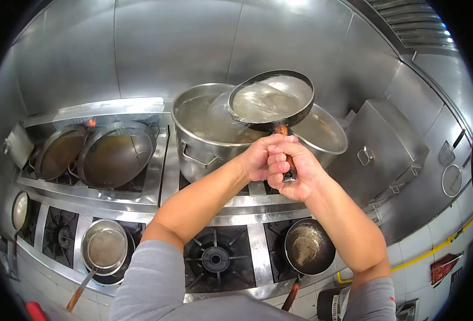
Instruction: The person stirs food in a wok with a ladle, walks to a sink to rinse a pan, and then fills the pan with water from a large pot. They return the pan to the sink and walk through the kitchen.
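Both hands grip the wooden handle of a dark frying pan. My left hand is closed round the handle nearer the pan, touching my right hand, which is wrapped round it towards its end. Cloudy liquid shows in the pan, which is tilted to the left above a large steel pot. Liquid also fills this pot, and a blurred sheet of it shows at the pan's left edge. Partly behind the pan, to the right, stands a second steel pot holding liquid.
Two woks sit at the back left. A small saucepan rests at the front left, a dark frying pan at the front right. Between them is a gas burner. Strainers hang on the right wall.
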{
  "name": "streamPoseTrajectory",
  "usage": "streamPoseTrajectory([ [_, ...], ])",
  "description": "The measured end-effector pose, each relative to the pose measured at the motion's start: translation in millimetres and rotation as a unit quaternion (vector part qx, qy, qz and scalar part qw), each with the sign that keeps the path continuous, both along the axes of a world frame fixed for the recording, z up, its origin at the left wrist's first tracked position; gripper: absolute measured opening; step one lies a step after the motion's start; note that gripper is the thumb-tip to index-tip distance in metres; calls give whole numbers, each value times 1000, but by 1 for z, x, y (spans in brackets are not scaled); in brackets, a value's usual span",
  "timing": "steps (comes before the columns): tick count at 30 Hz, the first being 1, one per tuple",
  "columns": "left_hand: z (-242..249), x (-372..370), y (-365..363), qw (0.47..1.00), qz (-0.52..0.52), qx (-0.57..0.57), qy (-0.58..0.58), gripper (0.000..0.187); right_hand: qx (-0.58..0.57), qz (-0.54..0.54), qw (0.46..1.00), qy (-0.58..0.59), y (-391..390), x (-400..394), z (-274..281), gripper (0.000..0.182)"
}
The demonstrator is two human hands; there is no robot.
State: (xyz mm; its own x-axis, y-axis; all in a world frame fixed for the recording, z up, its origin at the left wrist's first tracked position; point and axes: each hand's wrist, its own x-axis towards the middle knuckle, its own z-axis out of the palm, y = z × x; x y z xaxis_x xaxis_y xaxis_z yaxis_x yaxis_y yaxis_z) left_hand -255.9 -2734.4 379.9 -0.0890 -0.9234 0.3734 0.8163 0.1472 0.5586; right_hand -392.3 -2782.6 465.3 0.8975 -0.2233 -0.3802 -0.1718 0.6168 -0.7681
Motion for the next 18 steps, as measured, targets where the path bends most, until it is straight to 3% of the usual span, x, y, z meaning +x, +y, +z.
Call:
streamPoseTrajectory([
  [7,-14,-6,-8,998,52,37,1,17,-61,13,997,46,4,-4,-2,20],
  [13,-12,-21,-17,996,30,-16,79,12,-138,32,988,67,-4,-8,-10,23],
  [18,-14,-21,-32,994,33,-16,98,20,-230,6,971,63,-13,-9,-24,18],
])
